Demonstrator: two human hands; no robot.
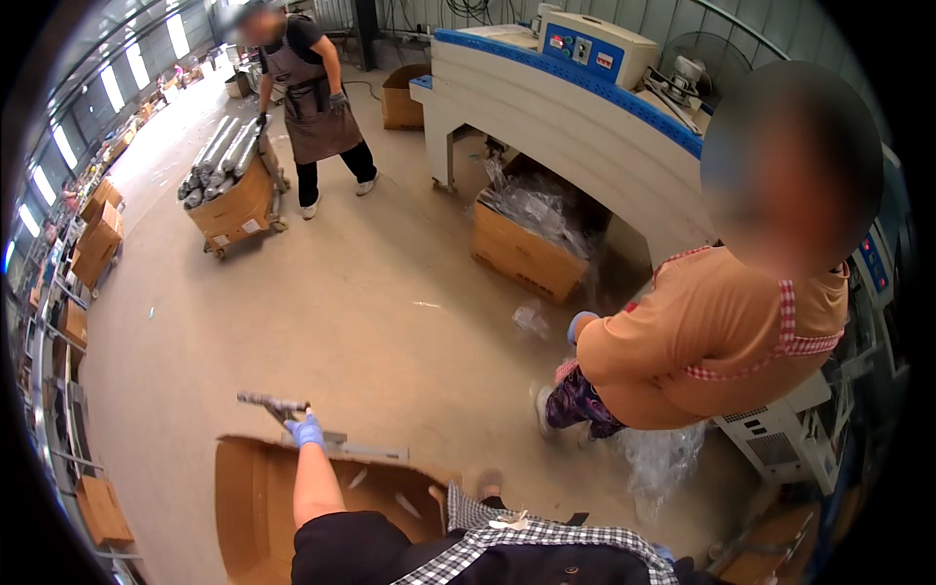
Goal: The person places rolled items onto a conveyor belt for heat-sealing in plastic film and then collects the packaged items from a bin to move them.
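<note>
workshop floor (pixel 195 322), gloved left hand (pixel 306 432) gripping what seems a cart handle (pixel 268 401), cardboard box (pixel 242 492) below, right hand hidden

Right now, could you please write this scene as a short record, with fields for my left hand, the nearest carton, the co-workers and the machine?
left hand: blue glove, gripping a grey metal handle
nearest carton: open, brown cardboard, below the left forearm
right co-worker: orange top, red-and-white checked apron
upper-left co-worker: brown apron, beside a wheeled carton of silver bundles
machine: white, blue trim
near machine: open carton of clear plastic film
</note>
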